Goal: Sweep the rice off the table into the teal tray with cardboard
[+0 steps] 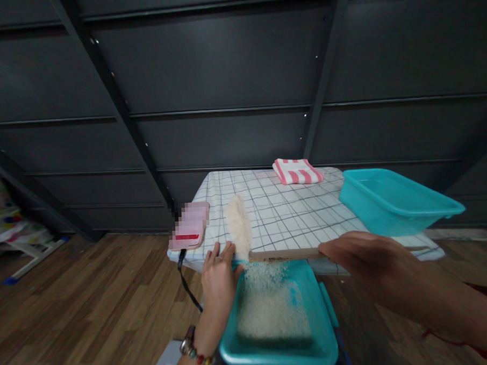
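My right hand (357,255) grips one end of a narrow wooden strip (285,254), held level along the near table edge. Pale grains that look like rice (266,275) spill past the strip into a teal plastic tub (331,345) below the edge, where a heap of rice (273,313) lies. My left hand (218,272) rests at the edge beside the tub's far left corner, fingers stretched on the cloth and thumb apart. Just beyond those fingers, a long ridge of rice (238,223) lies on the checked tablecloth (293,218).
A second teal tub (390,214) stands at the table's right end. At the back lies a folded pink-and-white striped cloth (297,171). A pink phone (191,225) with a black cable (186,284) sits at the left edge. Dark wall panels (222,59) rise behind the table.
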Available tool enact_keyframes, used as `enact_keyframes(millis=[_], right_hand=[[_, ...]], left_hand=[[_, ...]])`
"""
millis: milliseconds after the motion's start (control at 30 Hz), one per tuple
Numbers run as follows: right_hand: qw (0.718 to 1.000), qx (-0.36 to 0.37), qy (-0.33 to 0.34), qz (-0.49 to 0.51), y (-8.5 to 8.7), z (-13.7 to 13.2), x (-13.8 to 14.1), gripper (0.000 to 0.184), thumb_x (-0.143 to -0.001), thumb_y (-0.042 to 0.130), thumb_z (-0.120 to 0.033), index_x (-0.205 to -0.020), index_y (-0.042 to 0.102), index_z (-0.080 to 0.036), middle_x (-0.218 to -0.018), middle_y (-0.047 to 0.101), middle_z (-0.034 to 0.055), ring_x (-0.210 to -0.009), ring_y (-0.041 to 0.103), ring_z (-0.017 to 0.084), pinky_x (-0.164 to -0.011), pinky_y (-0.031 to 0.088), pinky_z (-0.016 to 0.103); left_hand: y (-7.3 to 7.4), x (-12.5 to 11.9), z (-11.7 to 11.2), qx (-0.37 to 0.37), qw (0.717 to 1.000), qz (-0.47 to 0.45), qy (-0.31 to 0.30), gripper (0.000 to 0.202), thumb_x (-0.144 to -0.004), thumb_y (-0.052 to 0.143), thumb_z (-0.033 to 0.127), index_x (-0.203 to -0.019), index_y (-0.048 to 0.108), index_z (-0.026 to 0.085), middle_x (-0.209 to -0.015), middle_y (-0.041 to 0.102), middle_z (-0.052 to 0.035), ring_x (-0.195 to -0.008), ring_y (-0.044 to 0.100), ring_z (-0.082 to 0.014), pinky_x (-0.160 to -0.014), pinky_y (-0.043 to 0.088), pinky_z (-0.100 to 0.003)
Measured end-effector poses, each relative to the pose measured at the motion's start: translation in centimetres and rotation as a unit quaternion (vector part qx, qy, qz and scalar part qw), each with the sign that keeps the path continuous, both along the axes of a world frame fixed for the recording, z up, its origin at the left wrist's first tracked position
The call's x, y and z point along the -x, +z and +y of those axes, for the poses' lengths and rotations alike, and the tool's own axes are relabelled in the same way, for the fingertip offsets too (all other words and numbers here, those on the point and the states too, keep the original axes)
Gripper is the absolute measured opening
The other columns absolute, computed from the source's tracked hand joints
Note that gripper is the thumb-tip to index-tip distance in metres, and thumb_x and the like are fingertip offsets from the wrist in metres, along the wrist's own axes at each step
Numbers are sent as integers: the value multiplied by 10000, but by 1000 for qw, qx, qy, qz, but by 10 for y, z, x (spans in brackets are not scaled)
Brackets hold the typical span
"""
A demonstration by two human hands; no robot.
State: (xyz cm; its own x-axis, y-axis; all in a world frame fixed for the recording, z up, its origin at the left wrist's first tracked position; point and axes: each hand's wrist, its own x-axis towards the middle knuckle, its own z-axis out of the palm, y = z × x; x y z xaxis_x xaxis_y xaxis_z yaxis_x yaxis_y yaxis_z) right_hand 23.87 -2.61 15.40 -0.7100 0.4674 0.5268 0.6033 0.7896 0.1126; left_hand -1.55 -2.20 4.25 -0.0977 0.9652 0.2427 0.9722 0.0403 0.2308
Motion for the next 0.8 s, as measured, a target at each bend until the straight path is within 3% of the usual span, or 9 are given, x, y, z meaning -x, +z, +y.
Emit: enact_keyframes(millis=[133, 233, 367, 500, 633, 800], right_hand=[[998, -57, 19, 30, 2, -12, -3, 328, -878, 345, -91, -749, 595, -259, -604, 628, 4, -532, 562, 145, -511, 451, 259], [998, -58, -1, 33, 7, -7, -10, 323, -874, 345, -88, -751, 595, -252, -633, 645, 16, -546, 577, 150, -514, 465, 263], [989, -126, -62, -56, 6, 17, -19, 329, -782, 358, -24, -851, 621, -209, -710, 682, 61, -610, 614, 192, -570, 480, 315], [977, -168, -85, -99, -7, 44, -17, 359, -754, 343, 20, -891, 635, -138, -773, 692, 108, -644, 618, 211, -609, 473, 338], [979, -142, -108, -99, -16, 70, -1, 353, -782, 344, 16, -939, 633, -113, -794, 686, 116, -666, 607, 210, -635, 451, 335], [982, -99, -144, -77, -15, 115, 27, 339, -789, 368, 17, -955, 636, -105, -861, 688, 131, -751, 615, 223, -677, 416, 324]], left_hand=[[4, 0, -1, 16, 1000, 2, -4, 411, -791, 627, 177, -1198, 580, 154, -1237, 608, -114, -1281, 419, -291, -1036, 376, -438], [2, 0, 0, 9, 1000, 6, -4, 422, -786, 643, 206, -1200, 578, 154, -1240, 608, -111, -1280, 420, -292, -1044, 367, -433], [-2, 1, 1, -15, 1000, 12, -4, 407, -768, 669, 207, -1168, 600, 175, -1224, 619, -111, -1262, 446, -290, -1029, 385, -436], [-2, 0, 1, -19, 1000, 12, -1, 417, -753, 686, 206, -1160, 605, 166, -1214, 624, -121, -1255, 456, -291, -1024, 392, -436], [-4, 1, 2, -25, 1000, 12, -2, 434, -738, 704, 214, -1158, 607, 166, -1217, 618, -122, -1242, 471, -294, -1023, 389, -443], [-6, 1, 2, -31, 999, 16, -5, 437, -740, 705, 231, -1159, 606, 159, -1218, 618, -120, -1243, 469, -293, -1027, 384, -437]])
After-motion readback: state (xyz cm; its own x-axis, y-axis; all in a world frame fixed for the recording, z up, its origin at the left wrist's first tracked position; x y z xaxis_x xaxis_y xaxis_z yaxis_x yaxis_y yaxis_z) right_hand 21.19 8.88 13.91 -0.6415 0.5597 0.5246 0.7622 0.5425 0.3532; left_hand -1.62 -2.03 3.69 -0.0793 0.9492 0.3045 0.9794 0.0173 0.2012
